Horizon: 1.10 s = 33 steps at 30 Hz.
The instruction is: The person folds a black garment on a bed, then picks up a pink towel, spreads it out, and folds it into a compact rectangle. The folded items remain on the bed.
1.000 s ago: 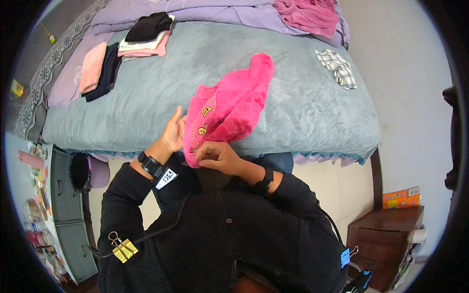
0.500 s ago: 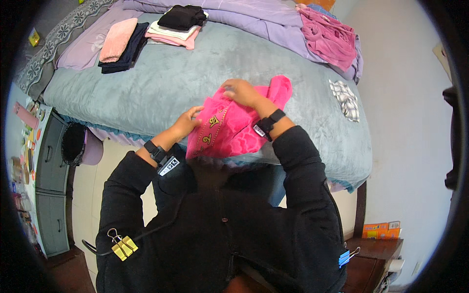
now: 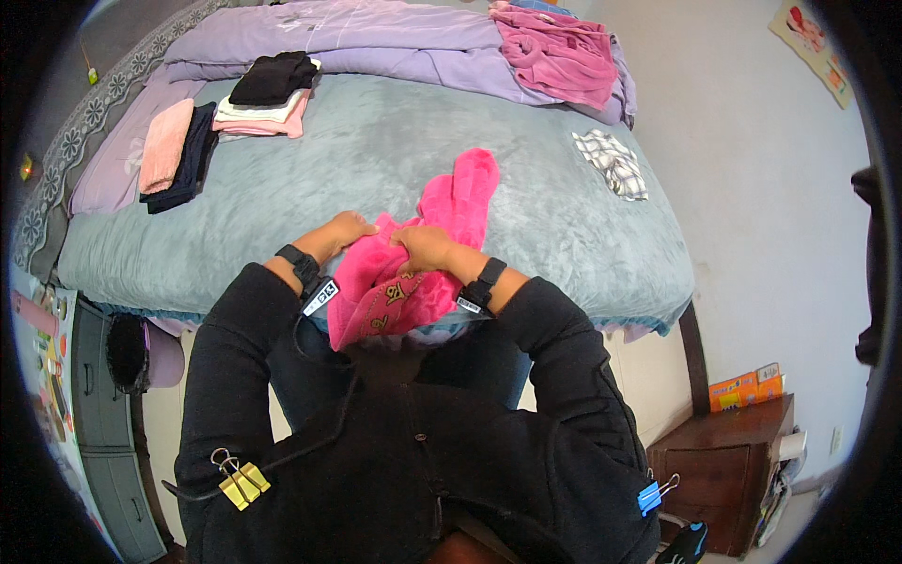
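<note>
A bright pink plush cloth lies bunched at the near edge of the bed, with yellow lettering on a dotted band. Two rounded folds of it stretch away to the far right. My left hand pinches its upper left edge, thumb toward the middle. Close beside it, my right hand grips the cloth, its fingers partly hidden in the folds. Whether it is a towel or a garment, I cannot tell.
The bed has a grey-blue plush cover. Folded clothes and a pink towel sit far left. A checked cloth lies right, a rose blanket behind. Drawers and a bin stand left, a brown cabinet right.
My hands have come closer together at the cloth's upper edge. The cloth is more bunched and its lettered band has folded lower. The whole view has shifted, so the bed's things appear further left.
</note>
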### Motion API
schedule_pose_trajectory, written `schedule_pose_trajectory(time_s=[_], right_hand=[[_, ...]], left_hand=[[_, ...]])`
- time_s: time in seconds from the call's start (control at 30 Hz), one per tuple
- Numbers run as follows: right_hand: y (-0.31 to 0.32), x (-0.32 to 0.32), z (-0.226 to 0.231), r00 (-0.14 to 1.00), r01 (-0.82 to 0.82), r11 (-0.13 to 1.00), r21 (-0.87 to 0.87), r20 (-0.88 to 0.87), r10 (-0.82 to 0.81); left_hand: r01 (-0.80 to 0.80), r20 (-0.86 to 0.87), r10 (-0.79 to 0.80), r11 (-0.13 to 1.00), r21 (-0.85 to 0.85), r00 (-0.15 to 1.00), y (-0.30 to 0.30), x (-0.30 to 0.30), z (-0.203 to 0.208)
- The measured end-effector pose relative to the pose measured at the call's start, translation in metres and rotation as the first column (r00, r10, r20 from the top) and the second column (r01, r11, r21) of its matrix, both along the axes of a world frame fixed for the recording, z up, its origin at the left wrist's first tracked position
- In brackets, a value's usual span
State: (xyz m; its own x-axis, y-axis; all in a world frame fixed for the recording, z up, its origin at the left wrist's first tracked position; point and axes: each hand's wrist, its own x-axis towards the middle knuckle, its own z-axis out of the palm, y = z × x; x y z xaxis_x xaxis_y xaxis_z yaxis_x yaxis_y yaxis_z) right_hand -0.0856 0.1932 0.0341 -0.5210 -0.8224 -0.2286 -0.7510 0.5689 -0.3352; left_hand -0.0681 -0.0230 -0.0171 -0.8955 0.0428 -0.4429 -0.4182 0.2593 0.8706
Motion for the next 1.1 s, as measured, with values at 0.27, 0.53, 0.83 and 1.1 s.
schedule_pose_trajectory(time_s=[0.27, 0.53, 0.83, 1.1], right_hand=[[0.04, 0.012, -0.006, 0.997, 0.028, 0.875, -0.483, 0.075, 0.009], [0.132, 0.007, 0.066, 0.973, -0.062, 0.625, -0.778, -0.186, -0.135], [0.26, -0.031, 0.206, 0.888, 0.404, 0.208, -0.891, 0.327, -0.324], [0.154, -0.001, 0.109, 0.859, 0.491, 0.558, -0.669, 0.268, -0.436]], left_hand=[[0.103, -0.038, -0.1, 0.989, 0.106, 0.994, 0.032, 0.013, 0.022], [-0.282, -0.288, 0.442, 0.842, 0.46, 0.85, -0.038, 0.006, 0.144], [-0.142, -0.611, 0.501, 0.831, 0.539, 0.613, -0.115, 0.023, 0.282], [-0.258, -0.696, 0.332, 0.942, 0.214, 0.636, -0.107, 0.033, 0.271]])
